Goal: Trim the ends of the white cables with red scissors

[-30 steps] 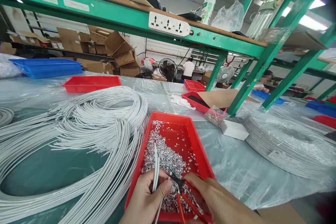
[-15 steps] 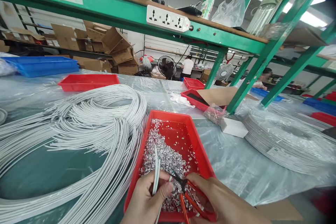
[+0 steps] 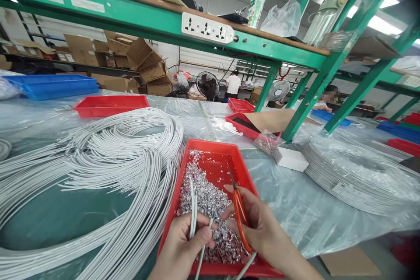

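My left hand (image 3: 179,243) is closed around a few thin white cables (image 3: 193,210). One of them is pinched between thumb and fingertips, its dark-tipped end pointing up. My right hand (image 3: 264,227) grips orange-handled snips (image 3: 241,221) in the palm, their dark pointed jaws up and away from the cable. Its thumb and fingertips reach close to the pinched cable end; I cannot tell whether they touch it. Both hands are over a red tray (image 3: 248,170) holding a heap of small silvery scraps (image 3: 205,197). Another white cable runs below my right hand.
Large coils of white cable (image 3: 131,210) cover the left of the table. A wrapped coil (image 3: 354,183) and a small white box (image 3: 290,159) lie at right. A green shelf frame (image 3: 295,52) with a power strip (image 3: 207,28) crosses above. People sit farther back.
My right hand has drawn the snips off the cable end, up and to the right, and turned their jaws upward. My left hand keeps its hold on the cables.
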`<state>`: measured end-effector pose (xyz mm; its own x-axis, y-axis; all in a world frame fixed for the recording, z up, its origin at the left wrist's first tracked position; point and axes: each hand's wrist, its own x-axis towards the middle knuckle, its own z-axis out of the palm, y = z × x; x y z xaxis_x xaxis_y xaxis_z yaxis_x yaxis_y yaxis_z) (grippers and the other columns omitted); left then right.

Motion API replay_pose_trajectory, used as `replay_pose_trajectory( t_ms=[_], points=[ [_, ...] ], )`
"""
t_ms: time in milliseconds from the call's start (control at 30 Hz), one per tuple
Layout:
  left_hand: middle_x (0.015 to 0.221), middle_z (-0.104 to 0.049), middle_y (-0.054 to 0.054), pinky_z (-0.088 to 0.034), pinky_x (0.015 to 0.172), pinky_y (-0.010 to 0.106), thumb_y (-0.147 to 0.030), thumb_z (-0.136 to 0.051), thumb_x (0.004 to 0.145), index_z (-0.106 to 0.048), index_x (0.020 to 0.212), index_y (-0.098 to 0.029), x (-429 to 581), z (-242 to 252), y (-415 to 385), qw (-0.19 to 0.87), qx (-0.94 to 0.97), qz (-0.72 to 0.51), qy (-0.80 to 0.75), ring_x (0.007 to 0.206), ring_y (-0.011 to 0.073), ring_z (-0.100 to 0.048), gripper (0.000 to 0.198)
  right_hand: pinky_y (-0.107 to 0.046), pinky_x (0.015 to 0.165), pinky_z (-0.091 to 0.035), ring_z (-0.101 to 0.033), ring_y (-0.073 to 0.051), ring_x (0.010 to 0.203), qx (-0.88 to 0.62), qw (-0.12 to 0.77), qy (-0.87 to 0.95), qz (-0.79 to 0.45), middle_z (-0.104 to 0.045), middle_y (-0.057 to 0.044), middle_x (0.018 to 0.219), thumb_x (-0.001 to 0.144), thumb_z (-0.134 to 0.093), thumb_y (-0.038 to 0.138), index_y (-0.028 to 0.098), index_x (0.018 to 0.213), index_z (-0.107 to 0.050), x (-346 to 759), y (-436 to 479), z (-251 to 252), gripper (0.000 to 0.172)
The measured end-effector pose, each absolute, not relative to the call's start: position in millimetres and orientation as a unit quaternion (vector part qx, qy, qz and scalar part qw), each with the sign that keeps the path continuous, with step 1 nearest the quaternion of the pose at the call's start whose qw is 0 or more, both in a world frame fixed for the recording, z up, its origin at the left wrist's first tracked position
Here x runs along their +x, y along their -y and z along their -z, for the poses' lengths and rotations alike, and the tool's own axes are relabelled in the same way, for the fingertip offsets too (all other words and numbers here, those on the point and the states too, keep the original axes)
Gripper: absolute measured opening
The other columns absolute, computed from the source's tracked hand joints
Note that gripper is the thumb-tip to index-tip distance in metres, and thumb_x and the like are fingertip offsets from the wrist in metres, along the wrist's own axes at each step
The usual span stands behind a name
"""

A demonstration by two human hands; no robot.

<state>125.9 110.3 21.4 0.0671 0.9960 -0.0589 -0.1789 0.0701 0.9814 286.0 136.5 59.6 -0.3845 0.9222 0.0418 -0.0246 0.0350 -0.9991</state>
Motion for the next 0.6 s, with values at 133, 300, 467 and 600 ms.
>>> replay_pose_trajectory(
  t_ms=[133,300,467,600],
  points=[
    [0.048,-0.058,-0.001,-0.023,0.044,0.021,-0.048,-0.068,0.065,-0.062,0.064,-0.014,126,-20,-111,0.574,0.464,-0.516,-0.434,0.041,0.0082,-0.031,0.034,-0.018,0.047,-0.040,-0.053,-0.010,0.054,-0.370,0.427,0.551,-0.614,-0.058,0.005,0.068,0.060,-0.078,0.018,0.020,0.100,-0.051,271,-137,-61,0.048],
    [0.048,-0.059,0.000,-0.025,0.046,0.021,-0.048,-0.068,0.065,-0.060,0.062,-0.014,127,-20,-112,0.563,0.474,-0.523,-0.430,0.043,0.0096,-0.036,0.035,-0.019,0.047,-0.041,-0.055,-0.011,0.053,-0.347,0.429,0.559,-0.619,-0.059,0.005,0.064,0.064,-0.076,0.020,0.020,0.099,-0.052,266,-136,-61,0.042],
    [0.046,-0.057,-0.001,-0.020,0.042,0.020,-0.050,-0.068,0.066,-0.061,0.062,-0.015,124,-15,-113,0.615,0.476,-0.502,-0.380,0.039,0.0068,-0.029,0.036,-0.020,0.045,-0.038,-0.052,-0.011,0.051,-0.330,0.442,0.571,-0.608,-0.059,0.005,0.066,0.068,-0.073,0.018,0.021,0.101,-0.050,266,-134,-61,0.040],
    [0.046,-0.055,-0.001,-0.019,0.041,0.019,-0.055,-0.069,0.061,-0.065,0.065,-0.014,125,-10,-104,0.710,0.459,-0.442,-0.298,0.037,0.0047,-0.031,0.041,-0.020,0.045,-0.038,-0.050,-0.011,0.053,-0.371,0.468,0.588,-0.545,-0.055,0.005,0.065,0.068,-0.071,0.018,0.021,0.099,-0.051,267,-137,-58,0.036]
  ],
)
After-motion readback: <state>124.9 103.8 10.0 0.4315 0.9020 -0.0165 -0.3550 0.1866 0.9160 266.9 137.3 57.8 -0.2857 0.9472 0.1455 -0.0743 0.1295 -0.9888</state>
